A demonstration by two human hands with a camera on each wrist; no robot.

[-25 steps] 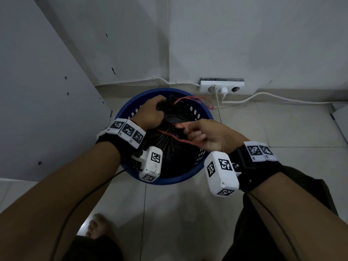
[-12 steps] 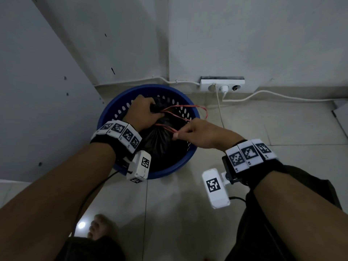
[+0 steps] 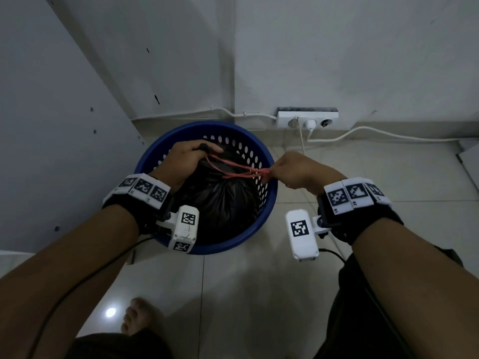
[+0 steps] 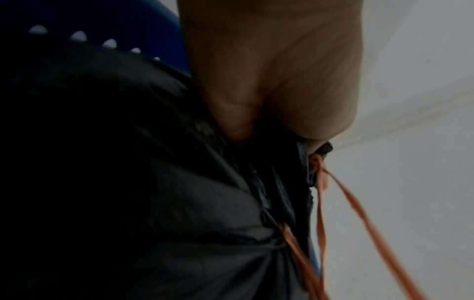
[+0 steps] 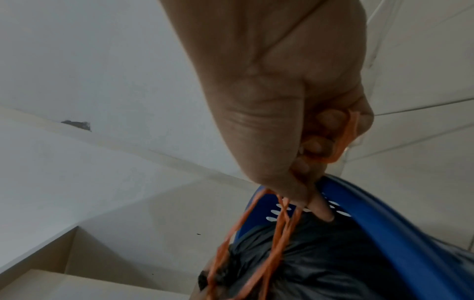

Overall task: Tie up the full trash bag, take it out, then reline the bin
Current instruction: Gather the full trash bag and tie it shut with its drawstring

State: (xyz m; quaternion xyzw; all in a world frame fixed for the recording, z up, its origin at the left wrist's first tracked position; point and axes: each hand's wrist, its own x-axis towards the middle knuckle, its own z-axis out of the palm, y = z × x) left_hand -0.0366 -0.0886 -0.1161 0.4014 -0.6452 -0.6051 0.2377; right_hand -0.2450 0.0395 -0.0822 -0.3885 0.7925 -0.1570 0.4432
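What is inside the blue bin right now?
The blue bin holds a black trash bag, its neck gathered in the left hand and red drawstrings pulled by the right hand. The bag's contents are hidden.

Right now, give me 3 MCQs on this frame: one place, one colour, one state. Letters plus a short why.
1. Where is the black trash bag?
A. on the floor
B. inside the blue bin
C. on a shelf

2. What colour is the drawstring?
A. red-orange
B. white
C. green

3. What is the right hand doing?
A. hanging open
B. resting flat on the bin rim
C. pinching the drawstring

Key: 1 B, the perforated wall surrounds it; 2 A, seen in all views; 3 C, the strands run taut from the left hand gripping the bag neck.
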